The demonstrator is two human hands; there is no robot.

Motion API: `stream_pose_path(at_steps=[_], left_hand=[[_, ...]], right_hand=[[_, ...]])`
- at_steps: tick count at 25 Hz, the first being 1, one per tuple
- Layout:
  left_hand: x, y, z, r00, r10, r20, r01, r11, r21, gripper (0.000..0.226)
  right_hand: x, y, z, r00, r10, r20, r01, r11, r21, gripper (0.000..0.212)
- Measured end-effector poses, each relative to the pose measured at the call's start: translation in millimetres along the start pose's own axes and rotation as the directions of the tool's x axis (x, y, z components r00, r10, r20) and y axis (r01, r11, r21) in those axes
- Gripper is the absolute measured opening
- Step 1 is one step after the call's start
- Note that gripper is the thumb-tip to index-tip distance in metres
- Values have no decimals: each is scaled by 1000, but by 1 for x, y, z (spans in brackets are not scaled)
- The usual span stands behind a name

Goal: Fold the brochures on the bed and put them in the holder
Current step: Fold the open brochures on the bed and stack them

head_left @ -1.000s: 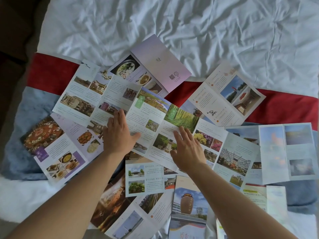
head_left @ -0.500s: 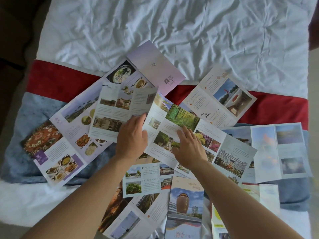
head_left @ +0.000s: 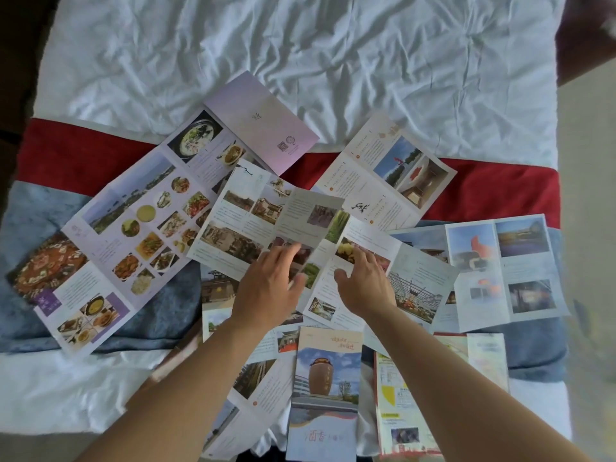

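Observation:
Several unfolded brochures lie overlapping on the bed [head_left: 300, 45]. In the middle is a long white brochure [head_left: 233, 228] with village photos; its left panels are folded over toward the right, and a grey flap stands up at its right end. My left hand [head_left: 270, 288] holds this folded part at its near edge, fingers on top and thumb at the side. My right hand [head_left: 365, 285] rests flat, fingers spread, on the same brochure's right panels with flower pictures. No holder is in view.
A large food brochure [head_left: 133, 228] lies at the left and one with a red sculpture [head_left: 383, 175] at the back right. A pale blue brochure [head_left: 500, 261] is at the right. A folded jar-cover brochure [head_left: 326, 378] lies near me. A red band [head_left: 83, 155] and blue blanket [head_left: 160, 311] cross the bed.
My left hand has carried the brochure's left panels rightward over its middle, uncovering the food brochure beneath. My right hand has stayed pressed on the right panels.

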State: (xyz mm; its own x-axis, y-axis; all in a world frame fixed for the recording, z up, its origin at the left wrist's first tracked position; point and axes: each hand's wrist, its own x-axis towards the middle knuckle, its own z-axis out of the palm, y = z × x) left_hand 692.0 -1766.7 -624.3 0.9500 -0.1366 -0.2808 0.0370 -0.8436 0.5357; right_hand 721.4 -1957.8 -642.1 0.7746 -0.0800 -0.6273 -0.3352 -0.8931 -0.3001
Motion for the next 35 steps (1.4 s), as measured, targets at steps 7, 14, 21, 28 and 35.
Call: stream_pose_path(at_steps=[7,14,21,28,35], left_hand=[[35,-45,-15,947,-317,-49,319,921,223,82],[43,-66,-33,891,-404,-205,433,894,119,70],[30,-27,-33,975,44,-219,-46,999,-7,26],[33,-20,3,967,-160,200,149,986,70,63],[36,-26,17,982,-181,60,173,978,115,62]], right_hand=[[0,11,12,997,13,-70,-18,997,-71,67],[-1,21,16,999,13,-42,-18,994,-103,74],[-4,14,17,999,25,-23,-28,993,-114,74],[-6,18,12,999,-15,-28,13,996,-87,72],[-13,31,14,933,353,-72,-355,935,-9,86]])
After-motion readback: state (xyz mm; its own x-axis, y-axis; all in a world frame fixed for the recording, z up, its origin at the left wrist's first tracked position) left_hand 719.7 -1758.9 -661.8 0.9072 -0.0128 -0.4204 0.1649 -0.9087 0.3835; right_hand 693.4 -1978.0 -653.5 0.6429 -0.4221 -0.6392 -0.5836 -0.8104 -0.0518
